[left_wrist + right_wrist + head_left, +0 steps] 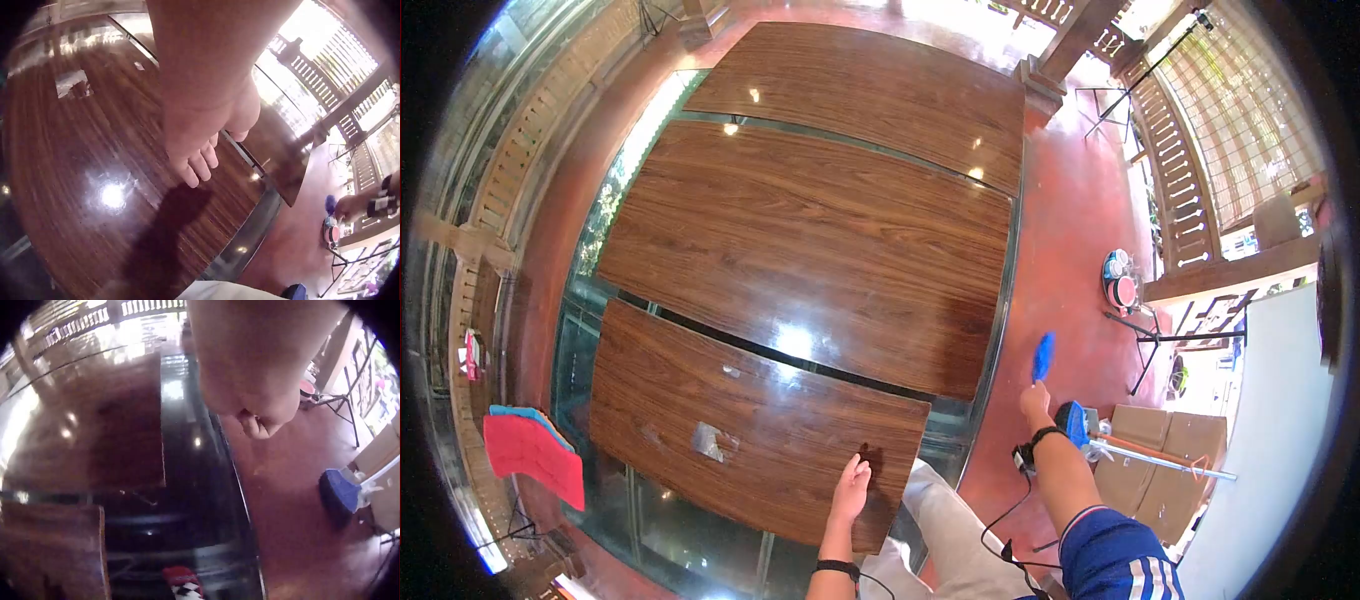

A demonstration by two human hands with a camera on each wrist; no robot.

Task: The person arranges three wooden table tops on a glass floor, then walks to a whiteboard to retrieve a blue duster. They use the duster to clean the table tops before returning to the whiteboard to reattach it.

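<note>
Blue plastic or cloth, the tool [1043,356] sits in the right hand [1034,400], held up over the red floor [1065,240] just off the right edge of the worktop [800,260]. In the right wrist view the fingers [259,425] are curled in tight, consistent with a grip on the tool's lower end, though the tool itself is hidden there. Whether it is a brush, a duster or a folded cloth cannot be told at this size.

Handling, as a judgement: the tool looks light, carried one-handed at arm's length without strain. It is probably flexible at the upper end and firmer where it is held. The low grip appears adequate.

The left hand [851,487] lies flat with fingers straight on the near right corner of the worktop, holding nothing. The left wrist view shows the fingertips [199,164] touching the wood.

The worktop carries dark, glossy wood panels over a glass frame. The polish reflects lamps strongly, so the surface is likely slick. A pale patch [712,440] marks the near panel.

A red cloth [532,452] hangs well off the left edge. Cardboard boxes [1165,450] stand on the floor to the right.
</note>
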